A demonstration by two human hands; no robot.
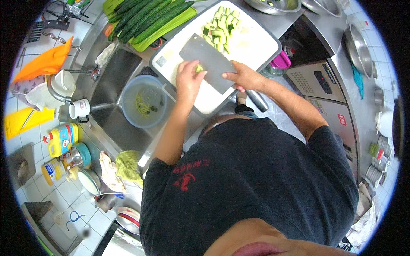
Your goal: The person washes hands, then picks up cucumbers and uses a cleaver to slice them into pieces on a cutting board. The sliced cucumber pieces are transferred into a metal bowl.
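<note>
My right hand (pixel 245 76) grips a cleaver (pixel 209 62) where the blade meets its handle, with the broad blade lying nearly flat over a white cutting board (pixel 253 52). My left hand (pixel 189 75) is at the blade's near left edge, a small pale green piece (pixel 199 68) between thumb and fingers. Cut cucumber chunks (pixel 222 28) lie in a loose heap on the board's far part. Whole cucumbers (pixel 150 19) rest on a green tray (pixel 182 20) beyond the board's left corner.
Left of the board is a steel sink (pixel 110 92) holding a plastic basin (pixel 144 102) with scraps in water. Steel bowls (pixel 275 8) stand at the far right. A jar with a pink lid (pixel 280 60) is by the board's right edge. An enamel mug (pixel 80 108) sits at the sink's left.
</note>
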